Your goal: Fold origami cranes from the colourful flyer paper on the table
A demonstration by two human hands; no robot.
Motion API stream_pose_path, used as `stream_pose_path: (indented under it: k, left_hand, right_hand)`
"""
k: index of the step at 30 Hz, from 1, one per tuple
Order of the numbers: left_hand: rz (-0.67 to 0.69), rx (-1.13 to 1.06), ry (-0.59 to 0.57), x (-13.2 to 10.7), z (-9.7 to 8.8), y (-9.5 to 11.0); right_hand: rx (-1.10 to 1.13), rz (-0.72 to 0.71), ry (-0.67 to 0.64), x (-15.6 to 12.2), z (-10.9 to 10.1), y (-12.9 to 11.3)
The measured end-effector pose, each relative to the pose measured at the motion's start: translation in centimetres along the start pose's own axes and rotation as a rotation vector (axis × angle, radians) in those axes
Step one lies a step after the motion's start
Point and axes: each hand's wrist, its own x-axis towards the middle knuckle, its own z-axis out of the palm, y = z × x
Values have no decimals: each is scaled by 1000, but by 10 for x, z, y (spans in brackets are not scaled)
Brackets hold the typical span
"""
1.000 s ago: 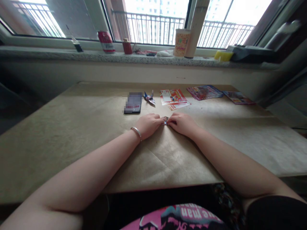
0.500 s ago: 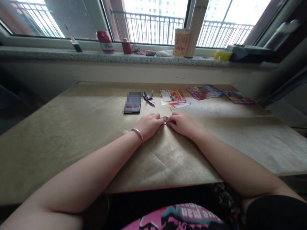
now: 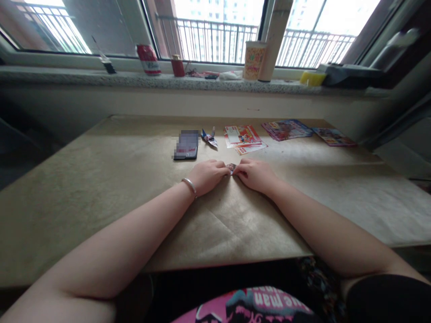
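Note:
A small folded piece of coloured paper (image 3: 231, 168) lies on the brown paper-covered table (image 3: 101, 188), pinched between both hands. My left hand (image 3: 207, 175), with a silver bracelet on its wrist, has its fingers curled onto the paper's left side. From the right, my right hand (image 3: 257, 174) presses on the same piece with closed fingers. Most of the paper is hidden under the fingertips. Just beyond my hands sits a finished folded paper crane (image 3: 209, 137).
A dark phone (image 3: 186, 145) lies beyond my left hand. Printed colourful sheets (image 3: 244, 136), (image 3: 288, 128), (image 3: 333, 137) are spread at the table's far right. The windowsill carries a red can (image 3: 148, 58), a small red jar (image 3: 177, 66), a paper cup (image 3: 254, 59) and a yellow sponge (image 3: 313, 78).
Both hands stay on the small paper with only slight finger shifts; the view has barely moved.

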Motion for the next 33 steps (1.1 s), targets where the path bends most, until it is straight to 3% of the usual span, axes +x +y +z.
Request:
stream_pose_path:
  k: [8, 17, 23, 33]
  left_hand:
    - [7, 34, -10, -1, 0, 1]
    - [-24, 3, -22, 2, -1, 5]
    - [3, 4, -44, 2, -1, 5]
    - [0, -26, -72, 2, 0, 1]
  right_hand:
    - [50, 20, 1, 3, 4, 2]
    - [-171, -95, -66, -5, -8, -5]
    - [-80, -42, -24, 0, -3, 3]
    - [-58, -98, -64, -2, -11, 10]
